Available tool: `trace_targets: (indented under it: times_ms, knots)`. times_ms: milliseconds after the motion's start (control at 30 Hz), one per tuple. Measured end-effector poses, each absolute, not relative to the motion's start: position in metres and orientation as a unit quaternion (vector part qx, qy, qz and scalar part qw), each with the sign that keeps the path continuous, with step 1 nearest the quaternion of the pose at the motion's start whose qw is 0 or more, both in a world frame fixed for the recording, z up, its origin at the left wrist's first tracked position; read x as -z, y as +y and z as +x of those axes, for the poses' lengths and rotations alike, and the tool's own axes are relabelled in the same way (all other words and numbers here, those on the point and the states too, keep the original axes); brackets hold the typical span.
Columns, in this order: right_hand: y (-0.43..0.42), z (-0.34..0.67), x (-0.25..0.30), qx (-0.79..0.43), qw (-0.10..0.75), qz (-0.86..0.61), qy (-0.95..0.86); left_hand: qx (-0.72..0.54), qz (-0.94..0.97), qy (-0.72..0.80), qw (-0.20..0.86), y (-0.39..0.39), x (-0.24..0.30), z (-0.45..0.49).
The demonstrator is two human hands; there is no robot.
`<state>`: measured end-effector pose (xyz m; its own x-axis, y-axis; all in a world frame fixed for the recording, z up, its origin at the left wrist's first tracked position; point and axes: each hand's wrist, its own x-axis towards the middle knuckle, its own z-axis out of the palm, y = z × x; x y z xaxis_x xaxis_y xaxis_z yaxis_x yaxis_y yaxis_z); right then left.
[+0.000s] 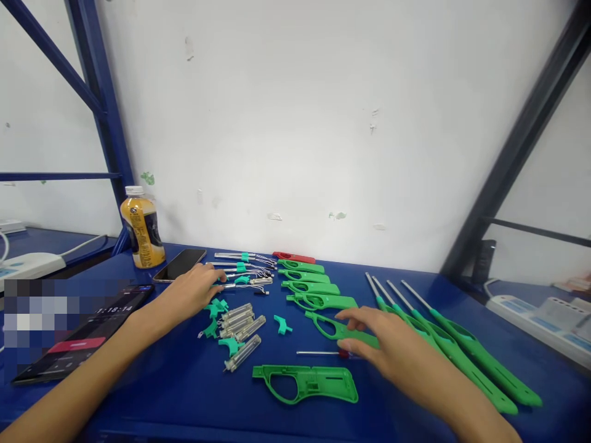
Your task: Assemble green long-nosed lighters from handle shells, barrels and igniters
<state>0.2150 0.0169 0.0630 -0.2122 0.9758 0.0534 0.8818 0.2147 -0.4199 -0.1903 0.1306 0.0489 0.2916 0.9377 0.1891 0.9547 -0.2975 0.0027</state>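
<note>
My left hand [201,286] reaches to the back left, its finger and thumb closed at the end of a thin metal lighter tube [229,286] with a teal piece and wires. More wired metal tubes [233,255] lie behind it in a row. My right hand [376,335] hovers with thumb and fingers apart over a green lighter half-shell [327,328], partly covering it. Beside the thumb lies a screwdriver [318,353] with a red handle, partly hidden. Closer to me, a green half-shell [323,381] lies with its hollow inside facing up.
Teal triggers [211,329] and clear fuel tubes [244,354] are heaped at centre left; a loose teal trigger [282,325] lies apart. Green shells [305,276] and a red one [295,257] form a column. Long green lighters [480,354] lie right. A bottle [144,231], phone [182,264] and tablet [87,332] stand left.
</note>
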Motion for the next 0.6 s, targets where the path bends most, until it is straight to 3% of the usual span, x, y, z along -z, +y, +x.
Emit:
trace_targets:
  times_ms: [333,600]
  knots:
    - [0.001,0.211,-0.069,-0.145,0.199,-0.577,-0.779,0.033,-0.818,-0.565,0.099,0.134,-0.05,-0.183]
    - [-0.019,0.197,-0.058,-0.064,0.227,-0.501,-0.833,0.114,-0.819,-0.534,0.178,0.118,-0.069,-0.188]
